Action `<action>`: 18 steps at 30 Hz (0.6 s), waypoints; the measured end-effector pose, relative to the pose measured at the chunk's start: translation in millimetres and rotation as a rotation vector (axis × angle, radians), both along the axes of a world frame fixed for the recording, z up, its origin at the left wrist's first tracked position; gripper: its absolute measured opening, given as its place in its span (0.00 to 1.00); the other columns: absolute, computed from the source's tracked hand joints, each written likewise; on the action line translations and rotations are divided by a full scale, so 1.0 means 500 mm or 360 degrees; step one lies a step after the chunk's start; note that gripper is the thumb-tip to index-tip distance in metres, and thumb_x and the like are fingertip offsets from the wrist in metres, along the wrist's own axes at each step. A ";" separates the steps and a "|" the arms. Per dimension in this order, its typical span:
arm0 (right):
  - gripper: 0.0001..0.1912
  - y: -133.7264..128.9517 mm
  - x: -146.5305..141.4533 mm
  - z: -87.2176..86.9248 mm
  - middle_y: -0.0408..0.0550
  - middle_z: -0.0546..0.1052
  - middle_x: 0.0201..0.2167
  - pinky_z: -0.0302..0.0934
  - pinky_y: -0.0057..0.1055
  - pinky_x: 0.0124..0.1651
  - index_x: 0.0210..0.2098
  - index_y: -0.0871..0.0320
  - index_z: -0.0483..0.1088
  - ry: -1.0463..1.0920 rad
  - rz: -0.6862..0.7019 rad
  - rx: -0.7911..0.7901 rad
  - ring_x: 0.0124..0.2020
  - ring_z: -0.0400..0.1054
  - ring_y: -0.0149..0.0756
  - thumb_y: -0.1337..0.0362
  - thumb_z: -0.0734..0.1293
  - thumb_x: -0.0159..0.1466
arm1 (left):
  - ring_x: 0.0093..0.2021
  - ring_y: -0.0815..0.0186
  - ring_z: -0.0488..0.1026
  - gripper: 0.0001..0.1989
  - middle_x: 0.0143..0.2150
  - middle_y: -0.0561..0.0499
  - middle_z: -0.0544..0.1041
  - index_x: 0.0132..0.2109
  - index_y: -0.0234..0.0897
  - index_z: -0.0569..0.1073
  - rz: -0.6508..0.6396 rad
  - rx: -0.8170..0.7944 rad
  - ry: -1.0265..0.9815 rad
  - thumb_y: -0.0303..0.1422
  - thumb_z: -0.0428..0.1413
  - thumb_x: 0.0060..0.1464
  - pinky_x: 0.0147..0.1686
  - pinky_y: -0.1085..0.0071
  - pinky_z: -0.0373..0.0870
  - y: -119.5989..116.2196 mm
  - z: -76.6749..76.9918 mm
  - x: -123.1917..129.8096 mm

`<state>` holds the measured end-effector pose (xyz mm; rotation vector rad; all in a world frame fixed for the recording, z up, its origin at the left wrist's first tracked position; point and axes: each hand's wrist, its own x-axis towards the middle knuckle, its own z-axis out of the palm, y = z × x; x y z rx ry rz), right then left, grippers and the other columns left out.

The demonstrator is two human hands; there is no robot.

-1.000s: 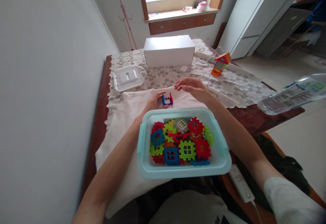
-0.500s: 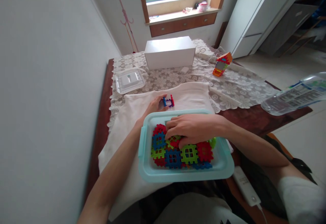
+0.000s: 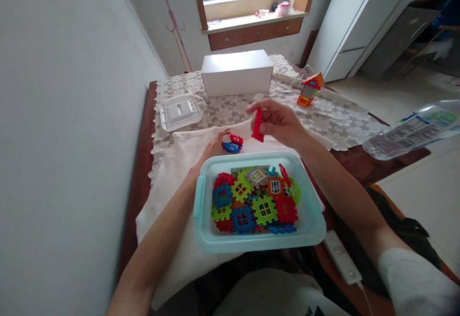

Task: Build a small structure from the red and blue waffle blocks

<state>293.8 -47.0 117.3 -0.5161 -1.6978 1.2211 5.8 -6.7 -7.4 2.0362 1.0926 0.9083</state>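
Note:
A red interlocking piece (image 3: 258, 125) is pinched between the thumb and fingers of my right hand (image 3: 278, 122), raised above the far side of a light blue bin (image 3: 258, 246). The bin holds several toothed plastic pieces in red, blue, green, orange and grey. Beyond the bin's far left corner, my left hand (image 3: 216, 143) grips the left side of a small joined red and blue assembly (image 3: 232, 147) on the white cloth (image 3: 176, 182). Part of that hand is hidden behind the bin's rim.
A white box (image 3: 237, 74) stands at the back of the table, with a clear lid (image 3: 180, 112) to its left. A built toy house (image 3: 309, 89) is at the back right. A plastic bottle (image 3: 409, 131) juts in from the right.
My right hand has risen out of the bin and moved forward, now with a red piece in it. The small assembly by my left hand has been turned.

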 end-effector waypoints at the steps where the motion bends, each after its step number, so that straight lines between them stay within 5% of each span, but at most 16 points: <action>1: 0.28 0.028 0.004 -0.027 0.41 0.81 0.34 0.74 0.34 0.39 0.54 0.49 0.82 0.0047 -0.0097 -0.0016 0.34 0.76 0.36 0.37 0.84 0.68 | 0.57 0.46 0.85 0.55 0.77 0.34 0.79 0.78 0.43 0.71 -0.0009 -0.0006 0.0019 0.46 0.82 0.48 0.62 0.45 0.84 0.000 0.002 -0.002; 4: 0.27 0.096 0.011 -0.121 0.38 0.77 0.31 0.69 0.33 0.35 0.53 0.48 0.78 0.0077 -0.0290 -0.0072 0.30 0.70 0.34 0.38 0.84 0.67 | 0.43 0.54 0.86 0.56 0.74 0.34 0.82 0.81 0.45 0.68 -0.0056 -0.0057 0.0101 0.50 0.80 0.51 0.53 0.50 0.86 0.002 0.003 -0.006; 8: 0.25 0.126 0.012 -0.217 0.41 0.79 0.32 0.68 0.36 0.36 0.51 0.50 0.78 -0.0098 -0.0404 -0.0171 0.32 0.71 0.37 0.41 0.82 0.67 | 0.40 0.52 0.85 0.55 0.63 0.39 0.88 0.81 0.45 0.69 0.0023 -0.0054 0.0221 0.45 0.80 0.51 0.48 0.51 0.85 0.009 -0.005 -0.009; 15: 0.14 0.109 -0.001 -0.242 0.46 0.82 0.39 0.76 0.46 0.50 0.43 0.48 0.79 -0.0304 -0.0368 -0.0251 0.41 0.75 0.46 0.49 0.80 0.65 | 0.51 0.41 0.86 0.49 0.53 0.40 0.87 0.75 0.43 0.75 0.0123 0.0069 0.0312 0.44 0.81 0.49 0.57 0.43 0.83 0.016 -0.013 -0.009; 18: 0.15 0.105 -0.007 -0.247 0.45 0.83 0.40 0.76 0.44 0.47 0.49 0.47 0.81 -0.0353 -0.0378 -0.0236 0.41 0.75 0.45 0.52 0.78 0.65 | 0.50 0.43 0.85 0.45 0.53 0.40 0.88 0.74 0.42 0.76 0.0077 0.0094 0.0354 0.42 0.79 0.53 0.57 0.45 0.83 0.016 -0.012 -0.010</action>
